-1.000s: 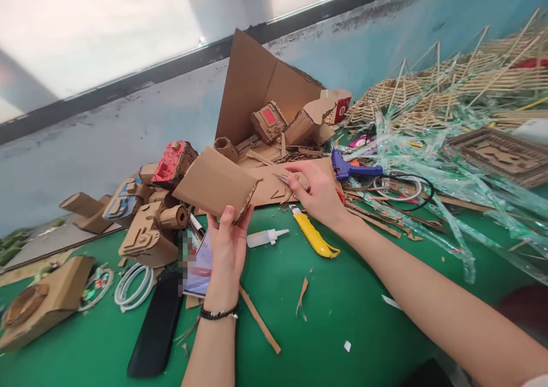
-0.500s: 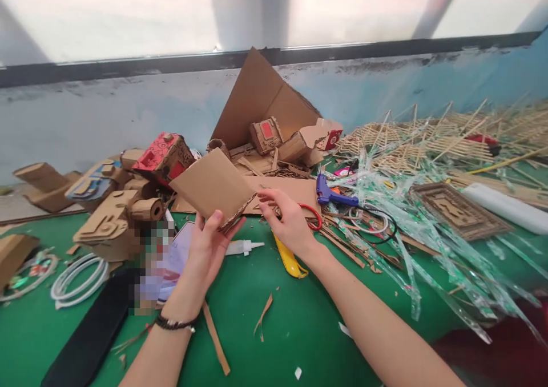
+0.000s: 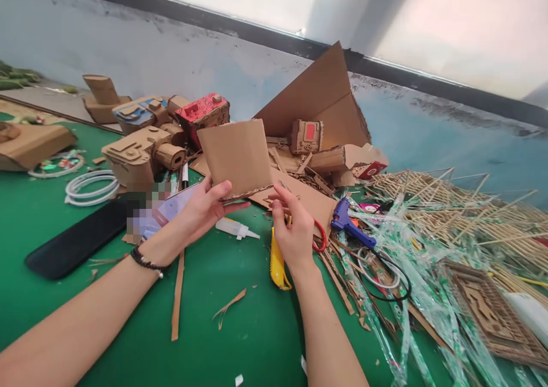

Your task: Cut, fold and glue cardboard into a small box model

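My left hand (image 3: 208, 204) grips a flat, nearly square piece of brown cardboard (image 3: 237, 156) by its lower left edge, thumb on the near face and fingers beneath. The cardboard is tilted up above the table, its corrugated bottom edge towards me. My right hand (image 3: 293, 224) has its thumb and fingers bent close together at the lower right corner of the piece. Below the hands lie a yellow utility knife (image 3: 278, 264), partly behind my right hand, and a white glue bottle (image 3: 235, 227) with a pointed nozzle.
A blue glue gun (image 3: 349, 224) and red-handled scissors (image 3: 319, 237) lie right. Clear green-tinted plastic strips (image 3: 398, 261) and thin wooden sticks (image 3: 475, 210) spread beyond. Cardboard camera models (image 3: 132, 153), a coiled white tube (image 3: 91, 188) and a black case (image 3: 77, 238) are left.
My view has tilted and swung left. The cardboard has turned more upright, its face towards me. Both hands stay at its lower edge.
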The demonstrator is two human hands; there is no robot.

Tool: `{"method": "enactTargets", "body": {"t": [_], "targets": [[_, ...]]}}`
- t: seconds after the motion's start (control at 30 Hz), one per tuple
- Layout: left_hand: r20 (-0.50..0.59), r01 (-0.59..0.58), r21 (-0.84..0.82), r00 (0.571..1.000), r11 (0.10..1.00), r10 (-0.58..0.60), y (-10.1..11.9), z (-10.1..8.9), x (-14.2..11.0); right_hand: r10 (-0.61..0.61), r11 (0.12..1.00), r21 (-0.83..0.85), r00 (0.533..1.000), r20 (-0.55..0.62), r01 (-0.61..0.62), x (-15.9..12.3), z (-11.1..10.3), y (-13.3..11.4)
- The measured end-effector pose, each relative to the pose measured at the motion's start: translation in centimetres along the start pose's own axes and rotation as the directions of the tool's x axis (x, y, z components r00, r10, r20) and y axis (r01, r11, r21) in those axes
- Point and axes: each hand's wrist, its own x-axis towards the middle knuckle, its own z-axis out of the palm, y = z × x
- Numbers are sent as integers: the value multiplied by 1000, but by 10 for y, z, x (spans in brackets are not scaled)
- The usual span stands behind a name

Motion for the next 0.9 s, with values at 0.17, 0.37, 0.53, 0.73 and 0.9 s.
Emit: {"method": "enactTargets", "body": {"t": [0.17, 0.37, 0.53, 0.73, 0.9], "targets": [[-13, -3, 52, 1000, 999, 4, 4, -2, 0, -57, 996, -72, 997, 44, 60, 0, -4, 0], [-18, -27, 70, 999, 997, 28, 3, -4, 3, 149, 806, -567, 985, -86, -171, 11, -34, 3], [-37, -12, 39, 999, 999, 14, 1, -5, 5, 482, 491, -816, 875, -38, -306, 13, -60, 12], [-43, -19, 14, 999, 1000, 20, 0, -5, 8, 505, 493, -843, 859, 78, -213, 6, -64, 8], [-82, -31, -10, 996, 999, 30, -2, -2, 9, 344, 471, -879, 933, 108, -72, -7, -56, 2]]}}
